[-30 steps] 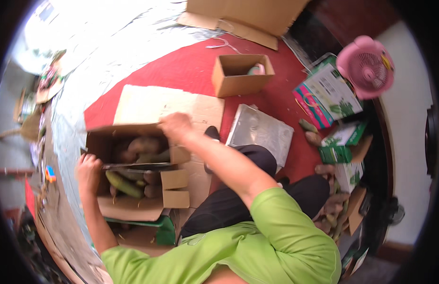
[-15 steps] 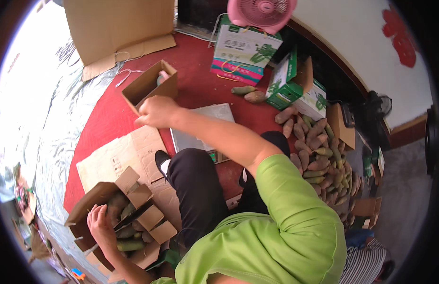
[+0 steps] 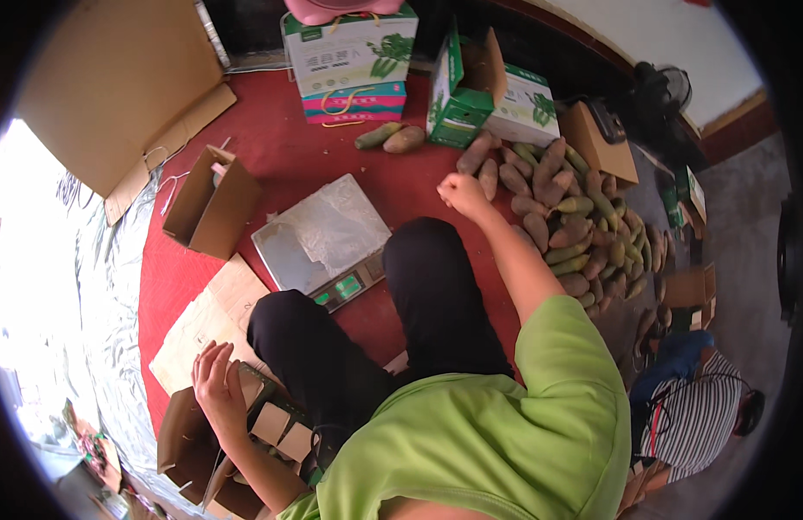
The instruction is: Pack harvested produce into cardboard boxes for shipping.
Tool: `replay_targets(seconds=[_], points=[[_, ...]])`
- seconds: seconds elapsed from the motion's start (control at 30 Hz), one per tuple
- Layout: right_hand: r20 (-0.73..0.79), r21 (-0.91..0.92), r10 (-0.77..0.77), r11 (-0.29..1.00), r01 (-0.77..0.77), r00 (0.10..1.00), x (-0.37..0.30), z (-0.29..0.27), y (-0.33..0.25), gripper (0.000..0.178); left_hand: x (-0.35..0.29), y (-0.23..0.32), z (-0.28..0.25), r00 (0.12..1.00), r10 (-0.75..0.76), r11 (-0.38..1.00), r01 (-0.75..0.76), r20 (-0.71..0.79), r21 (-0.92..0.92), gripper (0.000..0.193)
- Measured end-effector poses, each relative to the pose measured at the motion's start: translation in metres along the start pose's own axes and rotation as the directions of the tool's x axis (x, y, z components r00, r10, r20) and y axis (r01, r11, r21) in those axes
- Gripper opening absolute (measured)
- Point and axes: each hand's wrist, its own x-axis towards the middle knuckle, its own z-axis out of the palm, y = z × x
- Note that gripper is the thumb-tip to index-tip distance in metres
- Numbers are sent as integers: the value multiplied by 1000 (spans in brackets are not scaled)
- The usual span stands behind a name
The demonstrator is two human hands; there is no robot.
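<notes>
My right hand [image 3: 464,195], fingers curled in, hangs by the left edge of a heap of long radish-like roots [image 3: 570,232], some green, some reddish-brown; nothing shows in it. My left hand [image 3: 217,381] has its fingers stretched out above an open cardboard box [image 3: 183,433] by my left leg. Much of that box's contents is hidden by my forearm and its flaps. Between the hands, in front of my knees, lies a flat scale [image 3: 284,251] with clear film on its plate and lit green displays. Beyond its left side stands a small open brown box [image 3: 226,212] with something pinkish inside.
Two roots [image 3: 403,139] lie ahead on the red mat [image 3: 280,113], before stacked gift boxes [image 3: 354,56]. A green open carton [image 3: 462,117] stands behind the heap. Flat cardboard [image 3: 206,316] lies left of my knees. At the lower right a person in a striped top [image 3: 700,416] bends down.
My right hand has swung from the small brown box across to the root heap. My left hand has lifted off the box beside me. The view has shifted, uncovering the scale.
</notes>
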Motion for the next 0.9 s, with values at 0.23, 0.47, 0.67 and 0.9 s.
replay_targets(seconds=[0.23, 0.47, 0.67, 0.9], points=[[232, -585, -79, 785, 205, 969, -135, 13, 193, 12, 76, 96, 29, 964, 258, 965, -253, 70, -71, 24], [402, -551, 406, 823, -138, 820, -220, 32, 205, 10, 115, 158, 88, 846, 463, 886, -441, 264, -141, 20], [519, -650, 434, 760, 11, 736, -249, 9, 274, 12, 109, 122, 167, 814, 359, 932, -337, 458, -132, 19], [34, -5, 142, 990, -142, 989, -181, -3, 308, 11, 111, 110, 177, 793, 198, 979, -191, 576, -73, 20]])
